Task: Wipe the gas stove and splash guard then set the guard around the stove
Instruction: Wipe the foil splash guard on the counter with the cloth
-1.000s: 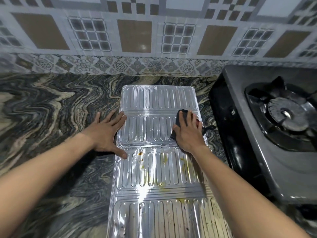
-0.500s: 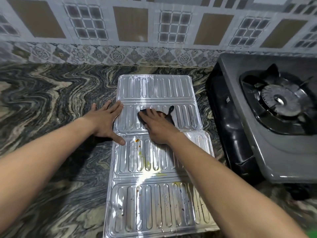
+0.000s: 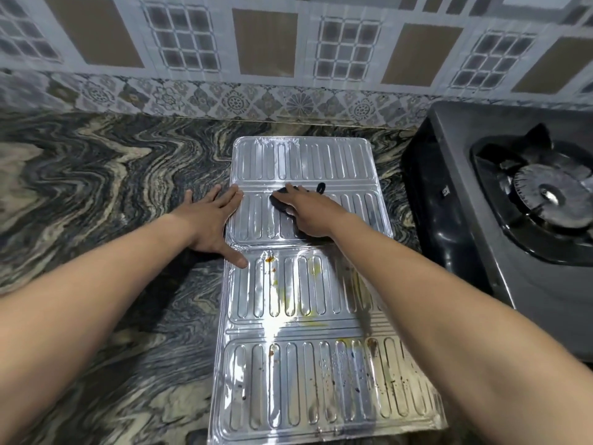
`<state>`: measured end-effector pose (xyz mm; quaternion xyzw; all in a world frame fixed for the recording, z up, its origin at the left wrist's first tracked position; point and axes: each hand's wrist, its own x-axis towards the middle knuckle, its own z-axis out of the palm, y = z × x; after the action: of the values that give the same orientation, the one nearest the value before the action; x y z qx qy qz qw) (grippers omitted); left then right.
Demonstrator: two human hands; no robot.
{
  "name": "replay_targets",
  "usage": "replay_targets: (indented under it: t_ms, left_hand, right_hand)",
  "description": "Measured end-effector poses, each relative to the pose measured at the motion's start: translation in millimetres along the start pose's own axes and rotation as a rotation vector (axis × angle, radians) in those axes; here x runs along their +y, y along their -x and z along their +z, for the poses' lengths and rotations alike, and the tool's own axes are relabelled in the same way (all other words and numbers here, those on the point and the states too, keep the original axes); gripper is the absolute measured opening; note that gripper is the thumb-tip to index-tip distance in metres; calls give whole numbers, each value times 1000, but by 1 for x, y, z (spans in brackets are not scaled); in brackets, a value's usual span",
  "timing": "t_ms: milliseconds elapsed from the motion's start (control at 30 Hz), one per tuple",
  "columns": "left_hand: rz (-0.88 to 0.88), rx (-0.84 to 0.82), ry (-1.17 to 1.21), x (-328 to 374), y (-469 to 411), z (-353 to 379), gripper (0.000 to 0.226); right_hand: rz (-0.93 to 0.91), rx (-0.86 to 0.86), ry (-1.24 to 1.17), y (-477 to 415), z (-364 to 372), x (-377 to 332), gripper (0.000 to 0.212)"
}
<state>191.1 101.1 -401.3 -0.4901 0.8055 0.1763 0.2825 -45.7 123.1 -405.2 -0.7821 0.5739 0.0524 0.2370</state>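
Marble desk (image 3: pixel 96 187) holds everything. Grey gas stove (image 3: pixel 481 252) sits right of shiny splash guard (image 3: pixel 305 162), which lies flat beside it. Left hand (image 3: pixel 211 223) spread open, pressing guard's left edge. Right hand (image 3: pixel 308 216) presses dark cloth (image 3: pixel 280 203) flat on second panel. Step looks like wiping guard. Near panels show yellow, brown spots; next rub probably there.

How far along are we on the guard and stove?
Done, apparently: the far panels of the splash guard look clean. In hand: the right hand presses a dark cloth on the second panel, the left hand steadying its edge. Left: stained near panels, and standing it around the gas stove.
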Motion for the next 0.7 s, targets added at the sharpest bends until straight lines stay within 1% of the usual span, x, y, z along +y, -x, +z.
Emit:
replay_targets:
  t_ms: [167,233,333,433,533,633,700]
  left_hand:
    - [2,1,3,0,1,3,160]
    - [2,8,-13,1,1,2,159]
    - [1,5,-13,2,3,0,159]
    - [-2,3,-7,2,4,-1,160]
    - [-3,8,-3,1,3,0,161]
    - [10,18,11,0,3,1,161]
    - [26,55,28,-1,4,5,160]
  right_hand:
    - [-143,-152,65,18,-3,-53,45]
    - [-168,-182,62,29,7,-68,48]
    - [-144,-175,83,46,16,-71,54]
    - [-110,-145,143,63,26,-63,59]
    - [-126,-47,160,87,50,-47,58]
    - [-117,52,55,105,80,-34,56]
    - [-87,104,-19,108,89,-32,56]
